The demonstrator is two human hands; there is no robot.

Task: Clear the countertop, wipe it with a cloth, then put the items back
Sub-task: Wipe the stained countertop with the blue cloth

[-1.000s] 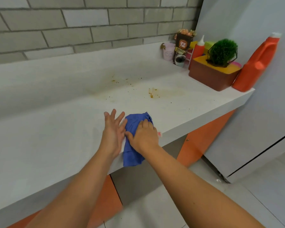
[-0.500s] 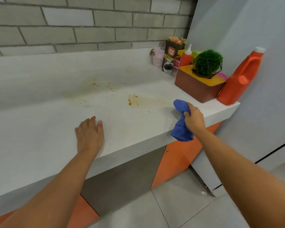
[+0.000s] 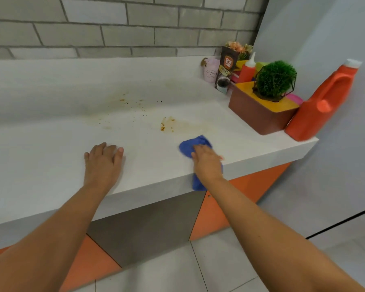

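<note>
Blue cloth [image 3: 190, 145] lies under the right grip [image 3: 207, 165], flat fingers pressing it onto the tabletop [image 3: 51, 154] beside the stain [image 3: 167, 124]. Left grip [image 3: 102, 161] rests released, left of the stain.

Bare left hand [image 3: 102, 163], bare right hand [image 3: 207, 165], bare forearms [image 3: 72, 224].
</note>
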